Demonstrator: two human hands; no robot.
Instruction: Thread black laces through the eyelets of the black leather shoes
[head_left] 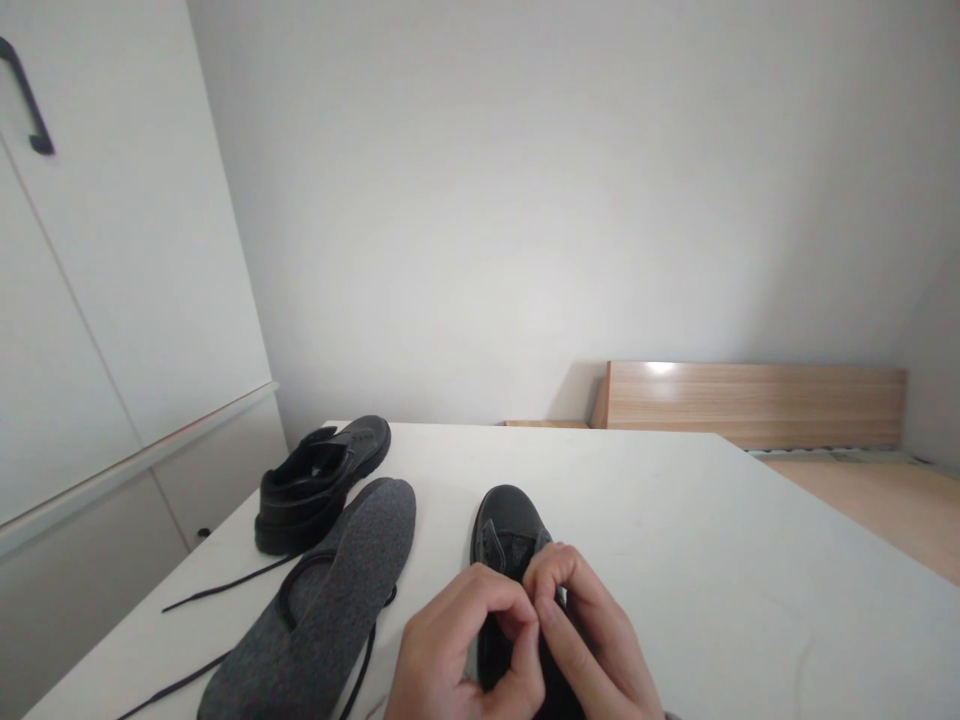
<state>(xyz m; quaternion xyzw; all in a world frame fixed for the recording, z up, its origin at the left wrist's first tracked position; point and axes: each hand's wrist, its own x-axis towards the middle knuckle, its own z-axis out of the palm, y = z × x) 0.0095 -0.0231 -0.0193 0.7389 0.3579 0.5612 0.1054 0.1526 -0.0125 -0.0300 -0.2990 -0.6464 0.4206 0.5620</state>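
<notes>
A black shoe [511, 510] lies before me, toe pointing away, its tongue and eyelet flaps partly visible. Over its opening, my left hand [472, 650] is closed in a pinch, thumb against forefinger. My right hand [589, 640] pinches at the shoe's right side, its fingertips touching or almost touching those of the left. Whatever is between the fingers is hidden or too small to make out. Both hands cover the rear of the shoe.
A second black shoe [300, 500] stands at the table's far left. Grey felt insoles [352, 590] overlap in front of it, with black laces [225, 587] around them. The white table [660, 520] borders a cabinet [135, 250]; a wooden headboard [750, 400] stands behind right.
</notes>
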